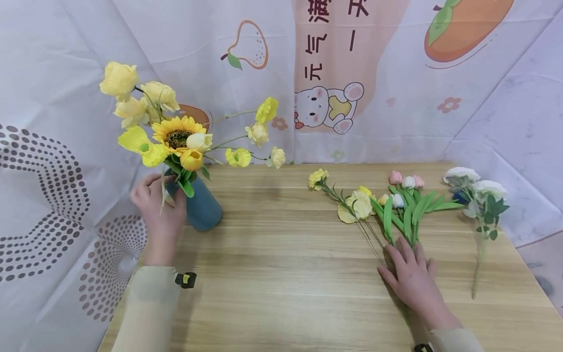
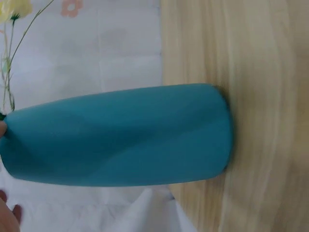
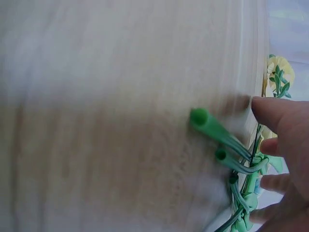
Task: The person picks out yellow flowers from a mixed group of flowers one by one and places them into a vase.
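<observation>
A blue vase [image 1: 203, 205] stands at the left with a sunflower [image 1: 178, 137], yellow poppies and pale yellow blooms in it. My left hand [image 1: 160, 210] holds the vase at its neck between thumb and forefinger. In the left wrist view the vase [image 2: 120, 137] has its base on the table, and a fingertip touches its neck. My right hand [image 1: 415, 283] lies over the stems of several tulips [image 1: 409, 205], fingers spread. The right wrist view shows the cut ends of green stems [image 3: 212, 128] beside my fingers; whether they press the stems is unclear.
Left of the tulips lie a yellow carnation [image 1: 318, 179] and a pale yellow bloom [image 1: 361, 205] on thin stems. White roses [image 1: 490, 189] lie at the far right. A printed cloth [image 1: 264, 88] hangs behind the wooden table [image 1: 281, 274].
</observation>
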Tool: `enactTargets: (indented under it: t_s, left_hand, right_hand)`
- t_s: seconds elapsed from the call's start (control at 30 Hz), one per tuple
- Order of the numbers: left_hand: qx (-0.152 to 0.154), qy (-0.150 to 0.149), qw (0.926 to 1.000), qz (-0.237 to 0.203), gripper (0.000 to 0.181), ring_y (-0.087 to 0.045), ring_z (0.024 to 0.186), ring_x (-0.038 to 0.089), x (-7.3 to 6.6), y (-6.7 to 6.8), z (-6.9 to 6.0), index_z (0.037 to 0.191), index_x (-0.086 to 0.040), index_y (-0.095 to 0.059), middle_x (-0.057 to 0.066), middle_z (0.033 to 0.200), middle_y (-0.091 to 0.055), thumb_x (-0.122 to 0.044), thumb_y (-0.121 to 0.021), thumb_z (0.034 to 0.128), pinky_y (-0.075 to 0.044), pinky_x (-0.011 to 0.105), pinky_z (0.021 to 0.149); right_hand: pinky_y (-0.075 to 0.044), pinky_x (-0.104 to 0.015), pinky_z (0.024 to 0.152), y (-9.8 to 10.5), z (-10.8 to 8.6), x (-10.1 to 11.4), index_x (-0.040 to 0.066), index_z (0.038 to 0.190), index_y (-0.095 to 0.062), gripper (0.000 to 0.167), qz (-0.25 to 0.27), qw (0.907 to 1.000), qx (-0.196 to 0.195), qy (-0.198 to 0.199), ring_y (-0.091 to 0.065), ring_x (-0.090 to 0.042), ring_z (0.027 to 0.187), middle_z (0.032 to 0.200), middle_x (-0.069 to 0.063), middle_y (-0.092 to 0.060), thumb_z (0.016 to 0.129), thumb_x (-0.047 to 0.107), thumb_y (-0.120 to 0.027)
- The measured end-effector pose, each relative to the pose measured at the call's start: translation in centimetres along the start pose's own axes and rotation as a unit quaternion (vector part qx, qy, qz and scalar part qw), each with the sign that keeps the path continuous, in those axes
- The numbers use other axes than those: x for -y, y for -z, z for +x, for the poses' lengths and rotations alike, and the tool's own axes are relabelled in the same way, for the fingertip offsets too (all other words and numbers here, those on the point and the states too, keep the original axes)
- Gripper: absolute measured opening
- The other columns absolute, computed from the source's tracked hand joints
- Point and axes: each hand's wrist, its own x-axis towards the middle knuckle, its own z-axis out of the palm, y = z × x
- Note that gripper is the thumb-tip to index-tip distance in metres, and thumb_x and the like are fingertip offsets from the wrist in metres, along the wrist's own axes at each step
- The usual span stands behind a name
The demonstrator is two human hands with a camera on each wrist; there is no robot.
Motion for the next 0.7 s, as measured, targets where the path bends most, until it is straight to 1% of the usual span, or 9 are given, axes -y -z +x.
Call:
enactTargets:
  t_s: [0.13,0.2,0.3,0.37,0.43,0.47,0.53,0.63,0.7]
  left_hand:
    - [-0.046,-0.024,0.9986,0.003,0.022,-0.046,0.109,0.044,-0.8,-0.5,-1.4,0.103,0.007,-0.062,0.027,0.108,-0.058,-0.007,-0.066,0.0871,-0.020,0.051,0.103]
    - [-0.043,-0.057,0.9974,-0.003,0.022,-0.048,0.104,0.045,-1.3,-1.1,-2.4,0.100,0.007,-0.061,0.028,0.105,-0.058,-0.010,-0.065,0.0854,-0.024,0.053,0.100]
    - [0.007,-0.120,0.9926,-0.015,0.021,-0.050,0.096,0.046,-2.1,-2.1,-4.1,0.098,0.005,-0.062,0.028,0.102,-0.058,-0.012,-0.062,0.0857,-0.033,0.059,0.090]
    - [0.064,-0.158,0.9853,-0.008,0.022,-0.054,0.095,0.046,-2.7,-2.7,-5.3,0.100,0.003,-0.064,0.026,0.103,-0.059,-0.014,-0.061,0.0875,-0.038,0.061,0.087]
    - [0.136,-0.174,0.9753,-0.003,0.022,-0.056,0.098,0.044,-3.2,-3.1,-6.4,0.103,0.002,-0.067,0.023,0.107,-0.062,-0.013,-0.062,0.0880,-0.043,0.060,0.088]
    - [0.177,-0.172,0.9690,-0.001,0.022,-0.057,0.102,0.043,-3.5,-3.3,-6.9,0.105,0.001,-0.068,0.021,0.110,-0.063,-0.013,-0.063,0.0882,-0.045,0.059,0.089]
    - [0.267,-0.158,0.9506,0.012,0.027,-0.056,0.113,0.041,-4.0,-3.6,-8.0,0.113,-0.002,-0.069,0.017,0.120,-0.062,-0.014,-0.066,0.0898,-0.046,0.058,0.095]
    - [0.396,-0.117,0.9100,0.037,0.038,-0.049,0.128,0.039,-4.3,-4.1,-9.4,0.127,-0.008,-0.067,0.013,0.137,-0.056,-0.025,-0.070,0.0939,-0.044,0.058,0.104]
    - [0.461,-0.098,0.8797,0.063,0.048,-0.042,0.137,0.040,-4.3,-4.5,-10.2,0.137,-0.013,-0.063,0.012,0.147,-0.050,-0.037,-0.069,0.0961,-0.040,0.061,0.108]
  right_hand:
    - [-0.029,-0.082,0.091,-0.2,0.4,-0.1,0.004,0.109,-0.062,0.039,-0.003,0.9950,-0.079,0.060,-0.034,-0.065,0.130,0.143,-0.033,-0.044,0.082,0.022,-0.083]
    - [-0.033,-0.080,0.089,-0.3,0.6,-0.1,0.005,0.096,-0.062,0.033,-0.005,0.9903,-0.107,0.088,-0.039,-0.065,0.125,0.137,-0.033,-0.048,0.075,0.016,-0.085]
    - [-0.037,-0.079,0.088,-0.5,0.9,-0.2,0.007,0.083,-0.061,0.031,-0.009,0.9834,-0.135,0.120,-0.043,-0.064,0.121,0.129,-0.033,-0.053,0.067,0.009,-0.086]
    - [-0.038,-0.079,0.086,-0.5,1.0,-0.1,0.006,0.078,-0.060,0.029,-0.012,0.9794,-0.150,0.134,-0.045,-0.064,0.119,0.125,-0.034,-0.055,0.063,0.005,-0.086]
    - [-0.040,-0.078,0.085,-0.5,1.1,0.1,0.004,0.075,-0.061,0.026,-0.013,0.9760,-0.163,0.143,-0.046,-0.065,0.117,0.122,-0.035,-0.056,0.063,0.002,-0.084]
    - [-0.041,-0.078,0.086,-0.4,1.2,0.2,0.003,0.074,-0.061,0.024,-0.013,0.9748,-0.168,0.146,-0.047,-0.065,0.117,0.121,-0.035,-0.057,0.063,0.001,-0.083]
    - [-0.042,-0.077,0.086,-0.2,1.3,0.5,0.002,0.072,-0.061,0.021,-0.011,0.9729,-0.176,0.149,-0.048,-0.065,0.115,0.119,-0.036,-0.058,0.065,0.000,-0.081]
    - [-0.043,-0.073,0.091,0.0,1.4,0.9,0.001,0.071,-0.060,0.017,-0.002,0.9708,-0.186,0.152,-0.052,-0.062,0.109,0.113,-0.036,-0.058,0.069,0.000,-0.077]
    - [-0.043,-0.068,0.090,0.2,1.5,1.1,0.001,0.071,-0.059,0.016,0.004,0.9695,-0.191,0.153,-0.054,-0.057,0.101,0.107,-0.034,-0.059,0.071,0.001,-0.075]
